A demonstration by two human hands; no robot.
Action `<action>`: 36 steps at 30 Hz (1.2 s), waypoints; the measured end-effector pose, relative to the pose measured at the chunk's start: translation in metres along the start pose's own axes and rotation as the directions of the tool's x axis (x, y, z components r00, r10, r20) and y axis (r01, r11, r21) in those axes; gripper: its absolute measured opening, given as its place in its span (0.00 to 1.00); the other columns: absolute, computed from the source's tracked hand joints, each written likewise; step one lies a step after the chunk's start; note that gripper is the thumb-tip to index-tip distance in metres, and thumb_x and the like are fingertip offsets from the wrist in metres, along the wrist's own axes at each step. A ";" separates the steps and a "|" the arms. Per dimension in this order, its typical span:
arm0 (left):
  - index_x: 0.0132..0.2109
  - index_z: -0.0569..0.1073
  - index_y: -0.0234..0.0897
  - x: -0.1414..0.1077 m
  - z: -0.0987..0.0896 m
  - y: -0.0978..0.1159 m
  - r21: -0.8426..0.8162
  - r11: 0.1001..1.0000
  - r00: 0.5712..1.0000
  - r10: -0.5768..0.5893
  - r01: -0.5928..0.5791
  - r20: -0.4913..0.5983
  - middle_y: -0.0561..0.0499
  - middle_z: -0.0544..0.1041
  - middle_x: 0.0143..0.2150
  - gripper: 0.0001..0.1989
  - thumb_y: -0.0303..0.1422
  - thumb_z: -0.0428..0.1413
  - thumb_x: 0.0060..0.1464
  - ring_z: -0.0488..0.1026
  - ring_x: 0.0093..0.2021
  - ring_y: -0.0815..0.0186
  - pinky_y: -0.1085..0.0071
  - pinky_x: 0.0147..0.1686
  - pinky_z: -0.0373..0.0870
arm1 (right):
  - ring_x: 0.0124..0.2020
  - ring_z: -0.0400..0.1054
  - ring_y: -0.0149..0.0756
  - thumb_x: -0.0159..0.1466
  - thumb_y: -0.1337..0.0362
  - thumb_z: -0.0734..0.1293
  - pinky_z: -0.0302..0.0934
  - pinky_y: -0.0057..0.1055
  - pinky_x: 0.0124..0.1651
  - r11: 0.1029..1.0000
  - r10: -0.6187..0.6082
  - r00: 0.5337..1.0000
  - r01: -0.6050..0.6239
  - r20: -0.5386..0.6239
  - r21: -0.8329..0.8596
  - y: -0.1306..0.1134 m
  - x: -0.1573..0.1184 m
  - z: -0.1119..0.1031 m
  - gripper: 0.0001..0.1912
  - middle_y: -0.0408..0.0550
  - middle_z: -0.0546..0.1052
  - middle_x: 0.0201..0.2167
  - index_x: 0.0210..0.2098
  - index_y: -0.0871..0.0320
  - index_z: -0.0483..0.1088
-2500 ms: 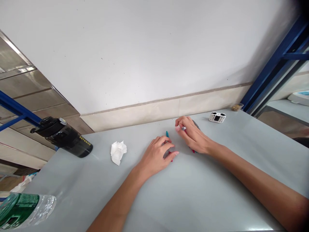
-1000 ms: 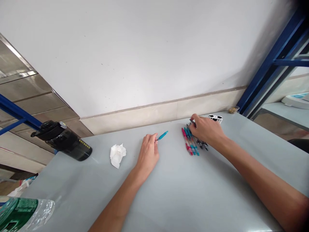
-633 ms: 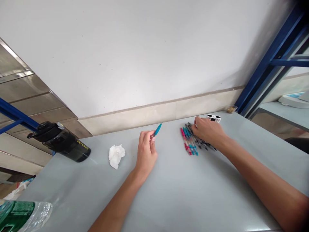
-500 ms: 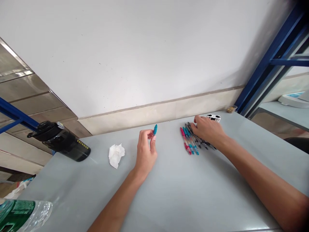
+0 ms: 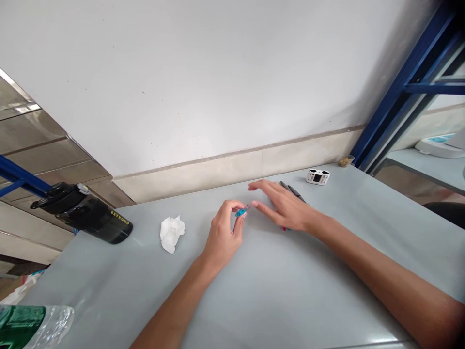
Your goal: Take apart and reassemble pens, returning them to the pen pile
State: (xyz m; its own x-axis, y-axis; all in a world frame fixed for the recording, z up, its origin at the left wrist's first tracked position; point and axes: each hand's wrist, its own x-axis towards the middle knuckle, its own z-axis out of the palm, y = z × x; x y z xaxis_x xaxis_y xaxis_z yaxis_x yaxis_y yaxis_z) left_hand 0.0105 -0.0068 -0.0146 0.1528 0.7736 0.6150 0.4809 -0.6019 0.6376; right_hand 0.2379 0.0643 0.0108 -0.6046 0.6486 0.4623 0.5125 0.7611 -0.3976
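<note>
Left hand point(image 5: 223, 230) pinches a blue-ended pen point(image 5: 240, 213) (right hand point(image 5: 282, 204), spread loose, just beside).

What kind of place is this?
Maybe a dorm or study room, though I can't be sure. There's a grey desk beside a white wall, a blue metal frame toward the right, and another grey desk beyond that frame.
</note>
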 end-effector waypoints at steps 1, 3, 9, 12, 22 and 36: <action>0.54 0.69 0.44 -0.001 0.000 0.000 -0.004 1.000 1.000 0.013 -0.013 0.020 0.47 0.81 0.52 0.07 0.28 0.55 0.73 0.81 0.54 0.60 0.61 0.55 0.77 | 0.64 0.71 0.52 0.80 0.48 0.58 0.65 0.48 0.64 0.998 -0.024 0.998 0.021 0.054 0.052 -0.008 -0.001 0.004 0.23 0.55 0.74 0.66 0.69 0.50 0.62; 0.54 0.70 0.44 -0.001 0.000 0.001 0.003 1.000 0.999 0.028 -0.028 0.035 0.47 0.81 0.52 0.07 0.28 0.55 0.73 0.81 0.53 0.60 0.62 0.54 0.77 | 0.59 0.74 0.50 0.81 0.50 0.55 0.67 0.47 0.60 0.990 -0.054 0.993 0.039 0.109 0.133 -0.020 -0.003 0.012 0.22 0.55 0.78 0.62 0.68 0.50 0.64; 0.53 0.72 0.44 0.003 -0.002 0.004 0.067 0.998 0.998 -0.009 0.013 -0.062 0.47 0.80 0.47 0.07 0.35 0.59 0.71 0.80 0.47 0.60 0.62 0.50 0.78 | 0.40 0.75 0.43 0.83 0.52 0.50 0.64 0.37 0.43 0.986 -0.027 0.995 0.011 0.097 0.168 -0.019 -0.003 0.019 0.22 0.53 0.82 0.47 0.57 0.53 0.71; 0.54 0.74 0.44 0.005 -0.005 0.006 0.081 0.997 0.994 0.001 0.008 -0.109 0.47 0.81 0.47 0.06 0.36 0.58 0.73 0.79 0.45 0.61 0.62 0.49 0.77 | 0.29 0.67 0.37 0.83 0.52 0.48 0.57 0.35 0.38 1.000 -0.005 0.998 0.005 0.055 0.013 -0.012 -0.002 0.015 0.26 0.48 0.78 0.35 0.46 0.55 0.72; 0.31 0.63 0.41 0.008 -0.008 -0.001 0.266 0.963 0.998 -0.025 0.039 -0.055 0.54 0.68 0.28 0.22 0.38 0.47 0.78 0.66 0.32 0.63 0.64 0.36 0.63 | 0.22 0.55 0.34 0.83 0.45 0.48 0.41 0.35 0.31 0.986 -0.049 0.997 0.059 0.067 -0.156 -0.006 -0.002 0.017 0.31 0.45 0.73 0.26 0.35 0.55 0.69; 0.26 0.66 0.41 0.010 -0.014 -0.011 0.224 0.972 0.998 -0.066 0.067 -0.013 0.53 0.72 0.25 0.27 0.42 0.46 0.78 0.70 0.31 0.63 0.63 0.42 0.65 | 0.34 0.69 0.39 0.83 0.50 0.50 0.53 0.34 0.36 0.981 -0.137 0.981 0.154 0.136 -0.120 -0.005 -0.002 0.017 0.24 0.51 0.79 0.40 0.54 0.56 0.72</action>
State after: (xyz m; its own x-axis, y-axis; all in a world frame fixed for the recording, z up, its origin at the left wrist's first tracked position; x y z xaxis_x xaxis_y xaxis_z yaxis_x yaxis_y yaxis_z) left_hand -0.0056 0.0048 -0.0087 0.1097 0.8091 0.5773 0.6714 -0.4886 0.5572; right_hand 0.2261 0.0589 -0.0019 -0.7463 0.5314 0.4008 0.4827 0.8467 -0.2238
